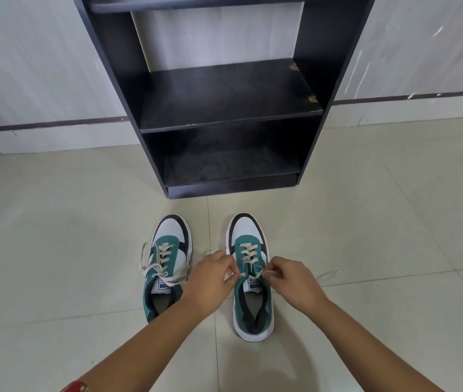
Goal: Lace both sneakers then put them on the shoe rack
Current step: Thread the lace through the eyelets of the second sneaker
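Observation:
Two teal, white and black sneakers stand side by side on the tiled floor, toes toward the shoe rack [230, 120]. The left sneaker [168, 258] has its cream lace threaded, with loose ends trailing to the left. Over the right sneaker [250, 241], my left hand [210, 278] pinches the lace at the upper left eyelets. My right hand [289, 281] pinches the other lace end at the upper right eyelets. A loose lace end [329, 275] lies on the floor to the right of that shoe.
The black shoe rack stands against the pale wall just beyond the sneakers. Its middle shelf [224, 94] and bottom shelf [230, 165] hold nothing. Light floor tiles [55, 250] stretch out on both sides.

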`<state>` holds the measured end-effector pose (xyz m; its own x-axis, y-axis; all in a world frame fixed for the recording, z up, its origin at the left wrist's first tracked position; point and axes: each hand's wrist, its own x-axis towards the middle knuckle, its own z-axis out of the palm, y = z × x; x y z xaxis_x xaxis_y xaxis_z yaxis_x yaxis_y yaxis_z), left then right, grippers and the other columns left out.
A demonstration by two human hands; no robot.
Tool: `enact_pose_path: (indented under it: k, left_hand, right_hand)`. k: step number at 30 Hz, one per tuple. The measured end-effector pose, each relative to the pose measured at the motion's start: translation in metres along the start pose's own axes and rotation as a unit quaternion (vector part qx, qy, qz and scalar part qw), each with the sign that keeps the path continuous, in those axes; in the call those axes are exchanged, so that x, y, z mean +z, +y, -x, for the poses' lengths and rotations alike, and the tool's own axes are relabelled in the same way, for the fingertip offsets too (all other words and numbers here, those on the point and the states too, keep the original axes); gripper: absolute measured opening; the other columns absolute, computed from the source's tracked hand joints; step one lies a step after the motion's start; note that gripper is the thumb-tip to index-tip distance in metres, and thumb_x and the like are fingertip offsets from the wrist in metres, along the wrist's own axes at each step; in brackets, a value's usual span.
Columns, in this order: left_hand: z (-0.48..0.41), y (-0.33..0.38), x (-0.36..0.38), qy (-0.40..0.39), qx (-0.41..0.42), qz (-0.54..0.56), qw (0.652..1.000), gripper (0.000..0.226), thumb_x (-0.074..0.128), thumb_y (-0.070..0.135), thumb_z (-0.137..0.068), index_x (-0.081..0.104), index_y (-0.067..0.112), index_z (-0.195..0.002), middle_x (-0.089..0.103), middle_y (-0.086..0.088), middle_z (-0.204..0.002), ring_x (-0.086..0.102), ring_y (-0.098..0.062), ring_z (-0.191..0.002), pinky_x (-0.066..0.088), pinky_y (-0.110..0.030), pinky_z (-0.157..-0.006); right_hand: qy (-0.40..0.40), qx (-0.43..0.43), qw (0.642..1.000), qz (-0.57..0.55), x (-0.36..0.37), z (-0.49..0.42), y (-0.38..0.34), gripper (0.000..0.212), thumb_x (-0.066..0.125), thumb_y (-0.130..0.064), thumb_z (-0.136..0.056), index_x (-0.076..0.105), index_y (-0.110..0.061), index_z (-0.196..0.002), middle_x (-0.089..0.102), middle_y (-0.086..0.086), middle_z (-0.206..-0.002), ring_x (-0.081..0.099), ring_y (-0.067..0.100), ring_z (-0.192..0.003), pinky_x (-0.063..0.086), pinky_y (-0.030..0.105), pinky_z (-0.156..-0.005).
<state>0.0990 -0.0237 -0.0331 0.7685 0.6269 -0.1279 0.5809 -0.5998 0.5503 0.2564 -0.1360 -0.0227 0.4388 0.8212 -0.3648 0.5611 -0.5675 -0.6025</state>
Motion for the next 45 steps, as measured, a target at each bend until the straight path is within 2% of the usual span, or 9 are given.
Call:
enact_pose_path:
  k: [4, 10, 14, 17, 27, 37, 41, 43, 45]
  left_hand:
    - [0.001, -0.001, -0.002, -0.008, -0.007, -0.020, 1.000, 0.013, 0.049, 0.028, -0.093, 0.058, 0.021, -0.098, 0.065, 0.007, -0.105, 0.056, -0.013, -0.099, 0.035, -0.033, -0.103]
    - [-0.002, -0.009, -0.007, -0.002, 0.012, 0.016, 1.000, 0.018, 0.059, 0.032, -0.089, 0.071, 0.026, -0.099, 0.070, 0.007, -0.101, 0.060, -0.009, -0.097, 0.024, -0.034, -0.110]
    - [-0.001, -0.007, -0.011, 0.035, -0.012, 0.141, 0.989, 0.012, 0.058, 0.020, -0.090, 0.069, 0.014, -0.091, 0.057, 0.005, -0.091, 0.059, -0.009, -0.085, 0.047, -0.026, -0.088]
    - [-0.002, -0.010, -0.014, 0.023, -0.023, 0.129, 0.991, 0.011, 0.059, 0.025, -0.089, 0.068, 0.019, -0.090, 0.060, 0.004, -0.090, 0.059, -0.011, -0.085, 0.052, -0.032, -0.082]
    - [0.007, -0.016, -0.009, 0.038, -0.105, 0.122, 0.986, 0.012, 0.062, 0.028, -0.087, 0.067, 0.017, -0.084, 0.074, 0.000, -0.093, 0.063, -0.012, -0.091, 0.049, -0.028, -0.082]
    - [0.020, -0.027, -0.004, 0.067, -0.167, 0.121, 0.976, 0.013, 0.060, 0.029, -0.089, 0.061, 0.019, -0.081, 0.072, -0.003, -0.097, 0.064, -0.018, -0.092, 0.052, -0.033, -0.079]
    - [0.016, -0.028, -0.004, 0.023, -0.150, 0.076, 0.986, 0.014, 0.058, 0.030, -0.089, 0.061, 0.019, -0.082, 0.070, -0.002, -0.086, 0.064, -0.020, -0.081, 0.055, -0.039, -0.075]
    - [0.014, -0.028, -0.003, 0.002, -0.118, 0.037, 0.992, 0.012, 0.055, 0.029, -0.091, 0.063, 0.020, -0.092, 0.066, 0.000, -0.098, 0.062, -0.020, -0.092, 0.051, -0.035, -0.082]
    - [0.010, -0.024, 0.002, -0.012, -0.058, -0.036, 0.998, 0.027, 0.050, 0.034, -0.092, 0.057, 0.026, -0.116, 0.059, 0.003, -0.119, 0.056, -0.020, -0.109, 0.044, -0.035, -0.096]
  right_hand:
    - [-0.024, 0.039, 0.993, -0.112, -0.006, -0.002, 0.007, 0.014, 0.063, -0.025, -0.086, 0.063, -0.018, -0.074, 0.063, -0.006, -0.067, 0.057, 0.009, -0.062, 0.040, 0.017, -0.054]
    - [-0.029, 0.057, 0.981, -0.183, -0.007, -0.002, 0.005, 0.015, 0.063, -0.019, -0.086, 0.063, -0.013, -0.072, 0.061, -0.006, -0.060, 0.052, -0.001, -0.049, 0.038, 0.010, -0.048]
    - [0.002, 0.111, 0.963, -0.247, -0.013, -0.003, 0.008, 0.017, 0.060, -0.011, -0.082, 0.058, -0.012, -0.065, 0.048, -0.004, -0.056, 0.043, 0.013, -0.053, 0.036, 0.026, -0.052]
    - [0.027, 0.116, 0.961, -0.250, -0.018, -0.002, 0.009, 0.017, 0.062, -0.014, -0.080, 0.058, -0.012, -0.063, 0.049, 0.003, -0.063, 0.042, 0.019, -0.057, 0.034, 0.031, -0.055]
    - [0.094, 0.128, 0.970, -0.184, -0.023, -0.004, 0.022, 0.019, 0.064, -0.013, -0.076, 0.059, 0.003, -0.067, 0.047, 0.007, -0.055, 0.038, 0.017, -0.048, 0.031, 0.029, -0.051]
    - [0.146, 0.138, 0.965, -0.166, -0.016, -0.006, 0.036, 0.026, 0.066, -0.013, -0.073, 0.049, -0.006, -0.055, 0.040, 0.002, -0.046, 0.037, 0.016, -0.046, 0.030, 0.029, -0.048]
    - [0.111, 0.107, 0.986, -0.056, -0.009, -0.004, 0.035, 0.015, 0.059, -0.020, -0.077, 0.053, -0.011, -0.068, 0.053, -0.001, -0.056, 0.051, 0.022, -0.060, 0.035, 0.030, -0.052]
    - [0.049, 0.074, 0.994, 0.056, -0.006, -0.001, 0.034, 0.008, 0.054, -0.027, -0.082, 0.056, -0.019, -0.081, 0.063, -0.003, -0.075, 0.059, 0.024, -0.076, 0.042, 0.032, -0.061]
    - [0.022, 0.018, 0.989, 0.146, -0.002, 0.002, 0.031, 0.025, 0.053, -0.033, -0.084, 0.056, -0.026, -0.107, 0.065, -0.007, -0.104, 0.058, 0.022, -0.101, 0.043, 0.036, -0.083]
